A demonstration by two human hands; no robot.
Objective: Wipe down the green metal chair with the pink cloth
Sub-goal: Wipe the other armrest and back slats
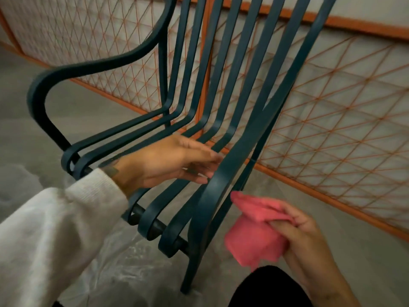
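cloth [250, 242] pinched in right hand [303, 235] beside chair [223, 178]; left hand [163, 162] over seat [124, 138].

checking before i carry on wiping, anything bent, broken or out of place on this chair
Nothing stands out. The green chair has whole, evenly spaced slats; its lean matches the fence behind, so it is likely camera tilt. The pink cloth is bunched in the right hand beside the near armrest.
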